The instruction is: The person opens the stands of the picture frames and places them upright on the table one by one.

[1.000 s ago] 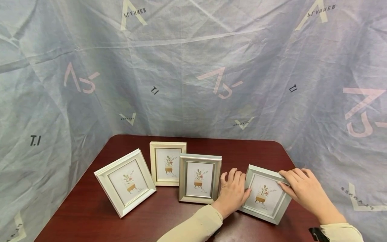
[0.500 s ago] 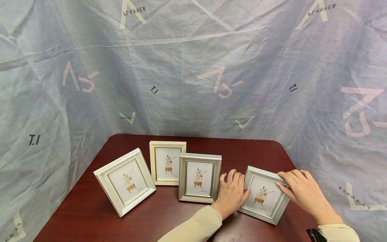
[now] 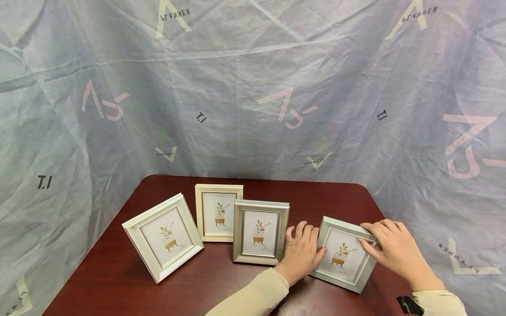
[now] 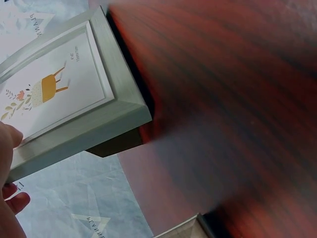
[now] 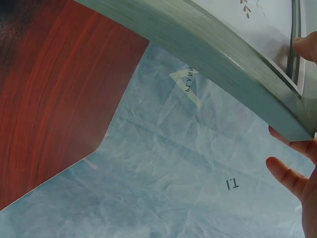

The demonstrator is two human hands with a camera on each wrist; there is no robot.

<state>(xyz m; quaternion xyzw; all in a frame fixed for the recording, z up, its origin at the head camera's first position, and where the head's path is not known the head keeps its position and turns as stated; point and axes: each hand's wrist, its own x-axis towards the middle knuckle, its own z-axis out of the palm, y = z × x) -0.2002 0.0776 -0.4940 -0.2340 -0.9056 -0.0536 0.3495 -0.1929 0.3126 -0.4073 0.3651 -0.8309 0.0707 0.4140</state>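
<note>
A pale grey-green picture frame [image 3: 341,252] leans back at the right of the table, turned at an angle. Its print shows a plant in an orange pot. My left hand [image 3: 299,254] holds its left side, thumb on the front; in the left wrist view the fingertips [image 4: 19,202] show behind the edge. At the upper right corner, my right hand [image 3: 397,252] grips the frame, its thumb [image 5: 306,47] on the front and fingers behind. In the left wrist view a dark piece, [image 4: 116,145] partly hidden, juts out behind the frame's lower part.
A silver-champagne picture frame [image 3: 239,232] stands just left of my left hand. Behind it is a cream frame [image 3: 200,215], partly overlapped. A tilted pale silver frame [image 3: 146,245] stands at the left. Grey printed cloth [image 3: 237,109] surrounds the dark red table [image 3: 221,289].
The held frame and my right hand have shifted very slightly left. Both hands keep their hold, and the other frames stay as they were.
</note>
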